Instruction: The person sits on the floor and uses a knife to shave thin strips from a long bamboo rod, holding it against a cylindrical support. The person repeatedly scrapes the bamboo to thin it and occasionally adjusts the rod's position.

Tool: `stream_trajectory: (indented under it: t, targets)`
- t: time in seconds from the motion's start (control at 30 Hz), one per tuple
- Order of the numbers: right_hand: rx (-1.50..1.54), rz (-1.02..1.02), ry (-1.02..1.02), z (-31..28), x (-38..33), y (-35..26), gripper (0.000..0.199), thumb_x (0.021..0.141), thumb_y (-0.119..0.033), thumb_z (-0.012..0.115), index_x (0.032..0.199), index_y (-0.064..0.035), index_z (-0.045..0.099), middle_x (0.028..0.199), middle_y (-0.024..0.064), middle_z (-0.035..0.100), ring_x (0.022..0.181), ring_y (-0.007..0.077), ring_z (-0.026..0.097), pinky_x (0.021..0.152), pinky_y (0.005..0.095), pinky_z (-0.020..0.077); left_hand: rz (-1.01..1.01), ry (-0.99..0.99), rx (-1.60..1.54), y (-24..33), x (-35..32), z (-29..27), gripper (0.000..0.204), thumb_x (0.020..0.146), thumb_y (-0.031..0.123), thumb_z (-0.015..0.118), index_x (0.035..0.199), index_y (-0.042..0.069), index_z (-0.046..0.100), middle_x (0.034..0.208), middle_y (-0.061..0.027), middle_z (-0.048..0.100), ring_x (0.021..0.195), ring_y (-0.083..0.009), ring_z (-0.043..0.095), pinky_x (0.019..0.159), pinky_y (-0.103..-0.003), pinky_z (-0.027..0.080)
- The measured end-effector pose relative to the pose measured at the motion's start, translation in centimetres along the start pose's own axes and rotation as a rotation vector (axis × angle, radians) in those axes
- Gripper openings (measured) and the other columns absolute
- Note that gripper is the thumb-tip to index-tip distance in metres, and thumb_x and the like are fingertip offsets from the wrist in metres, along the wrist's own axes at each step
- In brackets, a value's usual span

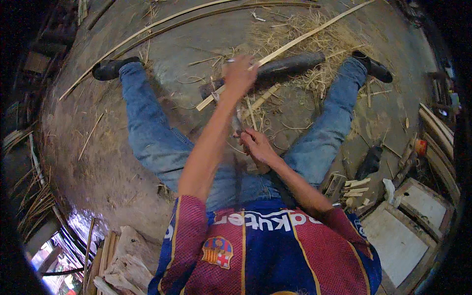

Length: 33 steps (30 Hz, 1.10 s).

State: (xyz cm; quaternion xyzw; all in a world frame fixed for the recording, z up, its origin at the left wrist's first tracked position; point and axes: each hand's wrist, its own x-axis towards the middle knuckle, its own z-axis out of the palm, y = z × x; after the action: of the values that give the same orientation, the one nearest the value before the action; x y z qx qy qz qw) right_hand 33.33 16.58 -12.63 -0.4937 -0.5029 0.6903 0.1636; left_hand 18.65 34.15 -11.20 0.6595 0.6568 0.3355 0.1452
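Observation:
A long pale wooden strip (314, 32) slants across a dark round log (290, 67) on the ground between my outstretched legs. My left hand (240, 76) is closed over the strip near its lower left end (209, 102), somewhat blurred, with the fingertips partly out of sight. Closer to my body, my right hand (256, 145) grips the handle of a knife. The narrow, greyish blade (237, 120) points away from me, toward the strip, and its far end is hard to make out beneath my left forearm.
Thin curled shavings (314, 83) lie heaped around the log. Two long strips (162, 27) curve over the far ground. A dark bottle-like object (369, 162), short wood pieces (357, 188) and framed pale panels (393, 241) sit to my right. Rough timber (129, 255) is at near left.

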Motion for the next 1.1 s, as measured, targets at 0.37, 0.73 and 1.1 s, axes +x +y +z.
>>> stream_trajectory:
  t: [0.37,0.73,1.1]
  targets:
    - [-0.201,0.012,0.446,-1.9,5.0,5.0,0.030,0.098,-0.024,0.056,0.113,0.0030,0.060,0.089,0.0107,0.063,0.073,0.0193,0.059,0.063,0.0347,0.0475,0.000,-0.464,0.419,1.1,3.1,9.4,0.114,0.070,0.063,0.075,0.154,0.004,0.026,0.152,-0.0259,0.036,0.150,-0.0416,0.015,0.120,-0.057,-0.002]
    - [-0.325,-0.024,0.232,-2.6,5.0,-1.5,0.032,0.092,-0.022,0.062,0.111,0.0029,0.063,0.102,0.0217,0.071,0.092,0.0311,0.069,0.080,0.0413,0.0517,0.006,-0.289,0.467,1.3,1.2,9.8,0.073,0.084,0.011,0.060,0.151,0.002,0.032,0.145,-0.0260,0.043,0.148,-0.0436,0.019,0.121,-0.056,-0.004]
    - [-0.223,-0.127,0.317,-2.7,5.3,-0.5,0.033,0.097,-0.024,0.056,0.107,0.0062,0.063,0.090,0.0257,0.070,0.078,0.0335,0.069,0.073,0.0432,0.0524,-0.336,-0.253,0.101,2.1,3.4,9.8,0.058,0.090,0.029,0.067,0.138,0.002,0.049,0.132,-0.0221,0.053,0.120,-0.0377,0.058,0.114,-0.056,0.026]
